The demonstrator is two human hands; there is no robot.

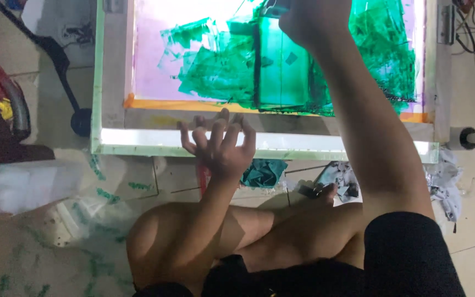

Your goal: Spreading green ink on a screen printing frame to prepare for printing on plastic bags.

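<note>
A wooden-framed printing screen (111, 82) lies on the floor in front of me, its pale purple mesh smeared with green ink (215, 66). My right hand (298, 22) is stretched over the mesh at the top edge, closed around a tool that is mostly out of view; a broad wet green band (281, 71) runs below it. My left hand (221, 143) rests with fingers spread on the near rail of the frame, holding nothing. My bare crossed legs (248, 231) lie just below the frame.
Ink-stained rags (263, 172) and crumpled paper (446, 181) lie under the near edge of the frame. A white plastic container (28, 184) sits at left, a black wheeled stand (78, 118) beyond it. Green ink spots mark the floor tiles (34, 258). Cables lie at top right.
</note>
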